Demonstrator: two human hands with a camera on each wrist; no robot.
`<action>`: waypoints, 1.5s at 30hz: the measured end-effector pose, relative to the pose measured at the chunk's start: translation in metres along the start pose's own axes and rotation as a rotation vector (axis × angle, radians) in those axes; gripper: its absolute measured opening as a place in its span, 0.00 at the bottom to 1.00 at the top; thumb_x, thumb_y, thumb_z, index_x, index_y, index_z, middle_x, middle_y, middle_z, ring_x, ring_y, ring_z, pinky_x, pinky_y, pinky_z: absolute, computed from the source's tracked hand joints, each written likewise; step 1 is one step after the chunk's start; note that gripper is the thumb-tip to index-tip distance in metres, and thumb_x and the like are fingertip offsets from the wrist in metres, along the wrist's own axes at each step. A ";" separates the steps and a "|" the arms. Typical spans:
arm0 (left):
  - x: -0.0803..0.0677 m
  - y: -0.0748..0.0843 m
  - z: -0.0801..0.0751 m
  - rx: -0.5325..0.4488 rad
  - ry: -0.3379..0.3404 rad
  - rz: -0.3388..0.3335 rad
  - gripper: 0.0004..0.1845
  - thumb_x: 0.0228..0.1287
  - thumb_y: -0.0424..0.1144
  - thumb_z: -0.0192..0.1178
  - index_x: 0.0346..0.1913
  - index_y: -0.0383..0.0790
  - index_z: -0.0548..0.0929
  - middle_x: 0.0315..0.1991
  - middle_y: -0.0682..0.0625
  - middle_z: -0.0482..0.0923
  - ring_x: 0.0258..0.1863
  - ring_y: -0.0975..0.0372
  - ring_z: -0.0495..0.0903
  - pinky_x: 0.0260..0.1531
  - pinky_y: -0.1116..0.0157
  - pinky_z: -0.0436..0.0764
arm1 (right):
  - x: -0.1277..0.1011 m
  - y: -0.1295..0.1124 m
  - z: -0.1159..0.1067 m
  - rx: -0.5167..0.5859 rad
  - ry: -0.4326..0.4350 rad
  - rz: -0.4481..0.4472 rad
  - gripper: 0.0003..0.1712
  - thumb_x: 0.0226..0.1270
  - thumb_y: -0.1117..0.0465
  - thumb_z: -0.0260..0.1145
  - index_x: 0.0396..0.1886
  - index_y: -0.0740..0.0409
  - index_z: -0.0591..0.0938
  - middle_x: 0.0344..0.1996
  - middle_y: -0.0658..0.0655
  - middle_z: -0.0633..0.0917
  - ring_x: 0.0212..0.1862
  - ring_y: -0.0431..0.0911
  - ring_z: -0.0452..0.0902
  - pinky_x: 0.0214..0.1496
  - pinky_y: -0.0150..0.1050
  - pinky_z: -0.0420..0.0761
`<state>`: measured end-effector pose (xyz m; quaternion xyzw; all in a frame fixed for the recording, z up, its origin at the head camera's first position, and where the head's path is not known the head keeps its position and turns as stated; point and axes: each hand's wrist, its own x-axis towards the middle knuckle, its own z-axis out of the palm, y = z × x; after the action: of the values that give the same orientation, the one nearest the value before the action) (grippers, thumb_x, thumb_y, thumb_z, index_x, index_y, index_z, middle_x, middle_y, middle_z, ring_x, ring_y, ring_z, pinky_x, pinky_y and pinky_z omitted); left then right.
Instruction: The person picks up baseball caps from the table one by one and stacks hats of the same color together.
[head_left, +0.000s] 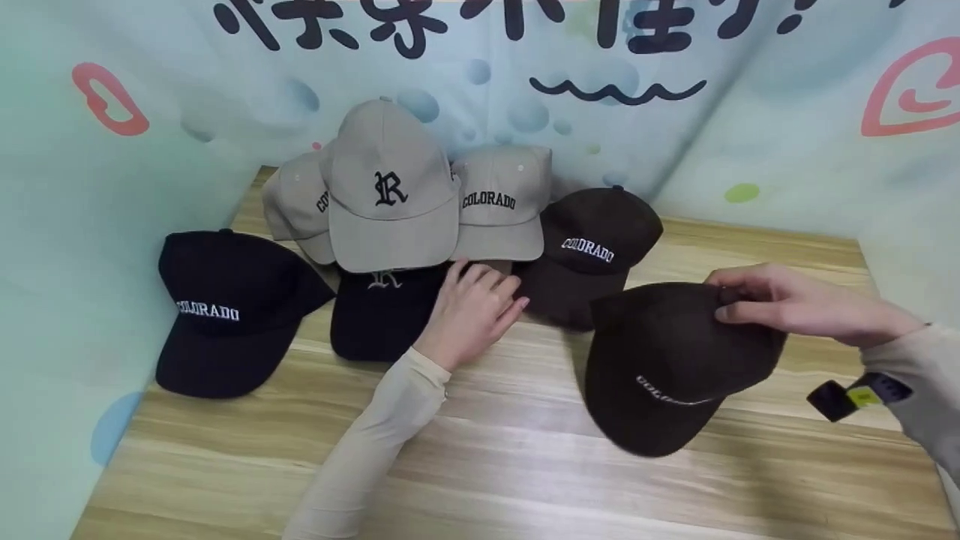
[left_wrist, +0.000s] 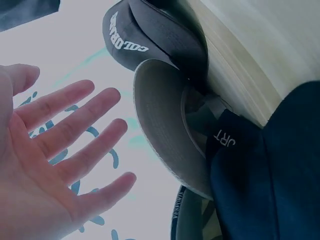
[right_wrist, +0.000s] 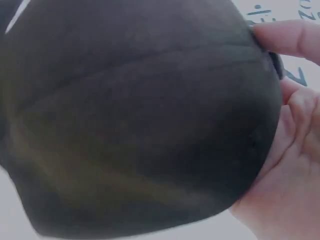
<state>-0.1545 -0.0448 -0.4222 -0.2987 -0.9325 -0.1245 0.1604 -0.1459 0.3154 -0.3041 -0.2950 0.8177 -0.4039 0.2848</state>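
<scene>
A: Pinching the crown of a dark brown cap (head_left: 675,360), the right hand (head_left: 787,304) held it just above the wooden worktop (head_left: 480,465), toward the right edge — its brim pointed at the front edge, with white lettering on the front panel. In the right wrist view, the thumb and fingers (right_wrist: 290,37) curled round the cap's top near the button.

B: And the left hand (head_left: 472,311)?

A: It lay near the middle of the worktop, fingers straight and slightly spread, the tips at the brim of a beige cap (head_left: 390,187) marked with a black letter R. The left wrist view showed the palm open and the fingers (left_wrist: 75,130) apart, gripping nothing; whether the tips actually touched the brim could not be told.

B: What surrounded the hands?

A: A row of caps ran along the back edge. A black COLORADO cap (head_left: 225,311) sat toward the left edge; a black cap with a pale letter (head_left: 382,311) lay just beside the left hand, under the beige R cap. Two beige COLORADO caps (head_left: 499,202) flanked the R cap — one partly hidden behind it. A second brown COLORADO cap (head_left: 592,247) rested between the left hand and the held cap.
</scene>
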 end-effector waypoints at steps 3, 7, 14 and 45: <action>0.000 0.003 -0.002 0.005 -0.008 0.024 0.14 0.73 0.47 0.51 0.46 0.43 0.83 0.42 0.49 0.83 0.48 0.55 0.77 0.59 0.50 0.66 | 0.010 0.010 -0.002 -0.039 0.009 0.030 0.06 0.71 0.69 0.56 0.41 0.58 0.78 0.32 0.56 0.80 0.33 0.44 0.79 0.35 0.35 0.78; 0.000 0.012 -0.004 -0.021 -0.033 0.075 0.11 0.71 0.44 0.53 0.45 0.43 0.82 0.41 0.49 0.83 0.46 0.54 0.79 0.55 0.52 0.71 | 0.023 0.023 -0.007 -0.123 0.033 0.106 0.06 0.70 0.67 0.56 0.42 0.58 0.79 0.34 0.54 0.80 0.36 0.43 0.77 0.39 0.32 0.75; -0.005 0.036 -0.001 -0.152 -0.155 0.219 0.10 0.70 0.42 0.54 0.47 0.43 0.82 0.38 0.51 0.81 0.37 0.58 0.79 0.43 0.58 0.76 | 0.049 0.039 -0.003 -0.133 -0.011 0.146 0.11 0.70 0.66 0.54 0.47 0.61 0.79 0.37 0.53 0.80 0.39 0.42 0.76 0.43 0.32 0.74; -0.031 0.118 0.026 -0.069 -0.414 0.581 0.13 0.70 0.50 0.54 0.53 0.58 0.81 0.60 0.58 0.72 0.53 0.65 0.71 0.45 0.68 0.70 | 0.094 0.048 -0.060 -0.366 0.052 0.378 0.22 0.73 0.60 0.53 0.59 0.72 0.71 0.58 0.76 0.71 0.57 0.67 0.70 0.55 0.60 0.69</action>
<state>-0.0656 0.0413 -0.4417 -0.5753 -0.8168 -0.0419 -0.0133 -0.2626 0.3019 -0.3347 -0.1732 0.9248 -0.1961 0.2761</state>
